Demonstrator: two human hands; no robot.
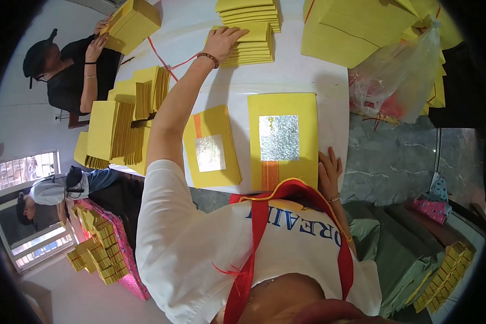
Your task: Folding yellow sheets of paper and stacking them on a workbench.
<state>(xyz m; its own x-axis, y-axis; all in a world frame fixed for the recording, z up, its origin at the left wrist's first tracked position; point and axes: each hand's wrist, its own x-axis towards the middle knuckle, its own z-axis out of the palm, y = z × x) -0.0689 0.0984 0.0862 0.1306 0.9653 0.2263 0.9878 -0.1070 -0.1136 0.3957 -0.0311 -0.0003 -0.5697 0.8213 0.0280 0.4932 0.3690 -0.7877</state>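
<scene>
My left hand (225, 41) reaches far across the white table (286, 81) and lies on top of a stack of folded yellow paper (254, 47), fingers spread over its near-left corner. My right hand (329, 174) rests flat at the table's near edge, fingers apart and holding nothing. It touches the right side of a large yellow sheet with a silver foil square (282, 139). A smaller yellow pile with a silver foil square (210, 146) lies to the left of that sheet, under my left arm.
More yellow stacks (251, 12) and big yellow bundles (356, 27) sit at the far side, beside a clear plastic bag (399, 75). Fanned yellow piles (125, 121) crowd the table's left. One person (65, 67) handles a yellow stack; another person (54, 189) sits by folded papers (105, 245).
</scene>
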